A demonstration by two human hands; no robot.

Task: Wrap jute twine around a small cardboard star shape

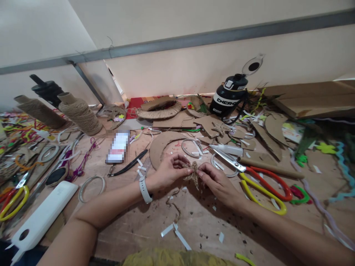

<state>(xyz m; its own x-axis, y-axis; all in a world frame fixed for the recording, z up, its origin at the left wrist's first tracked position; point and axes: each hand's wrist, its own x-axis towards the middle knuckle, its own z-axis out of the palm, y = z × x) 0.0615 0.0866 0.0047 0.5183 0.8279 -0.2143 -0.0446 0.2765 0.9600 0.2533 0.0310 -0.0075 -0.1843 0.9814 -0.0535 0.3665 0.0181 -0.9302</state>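
Note:
Both my hands meet at the middle of the wooden table [194, 218]. My left hand [169, 171], with a white watch band on the wrist, and my right hand [217, 183] pinch a small jute-twine piece [193, 173] between their fingertips. A loose tail of twine [173, 203] trails from it toward me across the table. A crescent of cardboard [159, 146] lies just beyond my left hand.
Red-and-yellow scissors [257, 181] and a glue bottle [229, 149] lie right of my hands. A phone [118, 147], twine spools [80, 114], a white power bank [44, 218] and wire rings sit left. A black bottle [229, 96], cardboard scraps and pipe cleaners crowd the back.

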